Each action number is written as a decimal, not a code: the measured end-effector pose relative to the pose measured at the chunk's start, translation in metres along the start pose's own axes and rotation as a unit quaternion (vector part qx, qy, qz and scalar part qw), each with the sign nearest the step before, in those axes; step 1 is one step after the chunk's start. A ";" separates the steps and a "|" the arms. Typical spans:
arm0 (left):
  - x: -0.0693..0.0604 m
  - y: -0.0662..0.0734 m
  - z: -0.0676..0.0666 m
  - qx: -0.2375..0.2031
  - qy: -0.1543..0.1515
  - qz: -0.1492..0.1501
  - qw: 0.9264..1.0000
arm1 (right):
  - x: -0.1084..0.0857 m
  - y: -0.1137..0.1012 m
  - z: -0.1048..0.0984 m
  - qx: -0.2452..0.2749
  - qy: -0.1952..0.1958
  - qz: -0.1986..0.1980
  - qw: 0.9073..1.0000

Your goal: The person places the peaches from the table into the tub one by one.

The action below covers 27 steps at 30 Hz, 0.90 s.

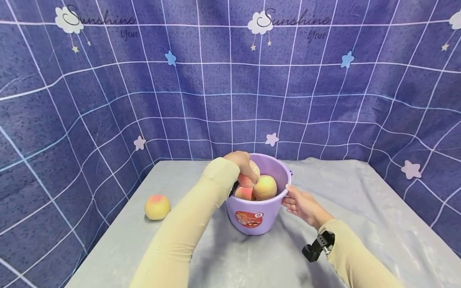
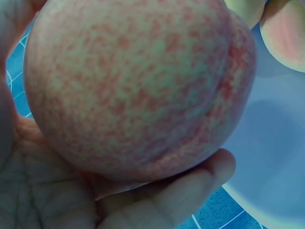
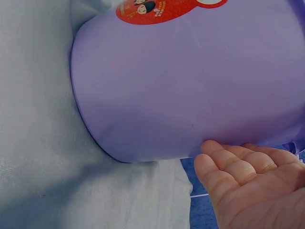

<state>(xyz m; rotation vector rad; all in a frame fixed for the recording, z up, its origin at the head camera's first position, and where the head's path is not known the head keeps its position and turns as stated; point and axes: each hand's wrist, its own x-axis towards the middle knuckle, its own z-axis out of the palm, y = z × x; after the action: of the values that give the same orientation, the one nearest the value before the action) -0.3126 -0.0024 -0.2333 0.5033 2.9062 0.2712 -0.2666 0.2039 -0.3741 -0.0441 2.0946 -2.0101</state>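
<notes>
My left hand [image 1: 240,161] grips a speckled pink peach [image 2: 138,86] over the mouth of a purple bucket [image 1: 248,216]. In the left wrist view, its fingers curl under the fruit. Inside the bucket lie a yellow peach [image 1: 265,187] and a redder peach [image 1: 245,193], partly covered by the held one. My right hand [image 1: 304,206] holds the bucket's right side at the rim, thumb at the edge. Its fingers [image 3: 233,164] bend against the outer wall in the right wrist view, where the thumb is hidden.
Another yellow peach with a pink top [image 1: 157,207] sits on the grey cloth-covered table [image 1: 345,192], left of my left forearm. A blue gridded curtain [image 1: 230,80] closes off the back and sides. A black device [image 1: 318,245] is strapped to my right wrist.
</notes>
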 end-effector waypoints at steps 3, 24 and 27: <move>0.002 -0.002 0.000 -0.001 0.002 -0.001 1.000 | 0.000 0.000 0.000 -0.006 -0.003 -0.002 1.000; -0.004 -0.006 -0.005 0.008 0.005 0.018 1.000 | 0.001 -0.005 0.000 -0.003 -0.015 0.000 1.000; -0.005 -0.011 -0.004 0.002 0.004 0.014 1.000 | 0.000 -0.005 0.001 -0.003 -0.016 -0.001 1.000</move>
<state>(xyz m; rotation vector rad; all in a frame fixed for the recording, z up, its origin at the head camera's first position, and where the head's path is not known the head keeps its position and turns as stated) -0.3124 -0.0144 -0.2306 0.5459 2.9099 0.2720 -0.2673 0.2025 -0.3696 -0.0782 2.0816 -1.9916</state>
